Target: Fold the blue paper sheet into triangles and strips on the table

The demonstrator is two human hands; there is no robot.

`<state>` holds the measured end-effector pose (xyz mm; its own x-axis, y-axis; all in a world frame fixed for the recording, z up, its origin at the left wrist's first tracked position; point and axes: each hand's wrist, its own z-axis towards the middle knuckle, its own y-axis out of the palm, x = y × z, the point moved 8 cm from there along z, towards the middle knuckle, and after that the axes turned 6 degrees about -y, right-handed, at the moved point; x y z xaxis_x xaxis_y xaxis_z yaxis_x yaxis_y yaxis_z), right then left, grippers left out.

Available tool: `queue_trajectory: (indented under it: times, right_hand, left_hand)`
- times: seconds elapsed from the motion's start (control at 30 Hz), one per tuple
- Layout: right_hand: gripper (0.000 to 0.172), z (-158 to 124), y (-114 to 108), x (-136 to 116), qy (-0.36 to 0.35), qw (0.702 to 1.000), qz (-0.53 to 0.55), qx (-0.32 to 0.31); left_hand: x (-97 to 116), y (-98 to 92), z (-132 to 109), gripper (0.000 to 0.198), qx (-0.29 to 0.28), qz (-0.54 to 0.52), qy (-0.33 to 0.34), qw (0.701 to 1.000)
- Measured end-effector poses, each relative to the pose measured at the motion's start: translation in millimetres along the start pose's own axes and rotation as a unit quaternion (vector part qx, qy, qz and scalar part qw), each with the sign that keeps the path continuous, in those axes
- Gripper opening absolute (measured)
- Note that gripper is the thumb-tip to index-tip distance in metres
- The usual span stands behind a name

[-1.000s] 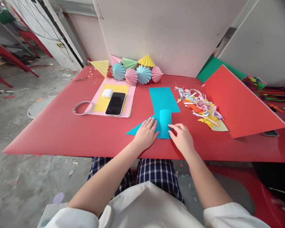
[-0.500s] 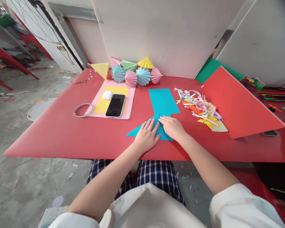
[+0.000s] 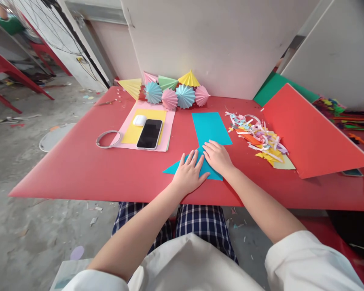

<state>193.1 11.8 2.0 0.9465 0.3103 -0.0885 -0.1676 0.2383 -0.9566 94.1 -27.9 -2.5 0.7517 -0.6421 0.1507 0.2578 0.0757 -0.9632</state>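
Note:
A sheet of blue paper [image 3: 210,127] lies on the red table [image 3: 79,169], its near part folded into a triangle. My left hand [image 3: 189,171] lies flat on the folded part with fingers spread. My right hand [image 3: 218,155] presses down on the fold beside it, fingers stretched out and flat. Neither hand holds anything.
Folded paper fans [image 3: 176,91] stand in a row by the wall. A phone [image 3: 149,134] and white earbud case [image 3: 139,120] rest on yellow and pink sheets [image 3: 166,133]. A tape ring [image 3: 108,138] lies left. Paper scraps [image 3: 261,141] and a big red sheet [image 3: 309,133] lie right.
The raised blue flap has been pressed flat. My right hand slid left and forward onto the fold; my left hand stayed on the paper, fingers now wider apart.

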Motion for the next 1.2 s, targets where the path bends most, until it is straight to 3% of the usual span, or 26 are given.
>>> queue_trajectory:
  times: [0.27,0.63,0.83,0.97,1.07,1.2]
  right_hand:
    - [0.05,-8,8,1,0.027,0.999,0.014,-0.038]
    - [0.087,-18,20,8,0.03,0.981,0.039,-0.188]
    - [0.098,-18,25,10,0.019,0.975,0.055,-0.214]
    - [0.101,-18,25,10,0.017,0.974,0.055,-0.217]
    - [0.101,-18,25,10,0.018,0.975,0.055,-0.214]
    - [0.1,-18,25,10,0.017,0.976,0.055,-0.211]
  left_hand:
    - [-10,-0.9,-10,0.073,-0.008,-0.001,-0.021,1.0]
    - [-54,-21.6,-74,0.077,-0.034,0.057,-0.038,0.997]
    - [-66,-30.1,-92,0.079,-0.062,0.08,-0.031,0.994]
    - [-76,-38.2,-93,0.075,-0.076,0.083,-0.055,0.992]
    - [-92,-54.1,-84,0.057,-0.087,0.08,-0.124,0.985]
    - [-99,-83.5,-49,0.037,-0.013,0.018,-0.178,0.984]
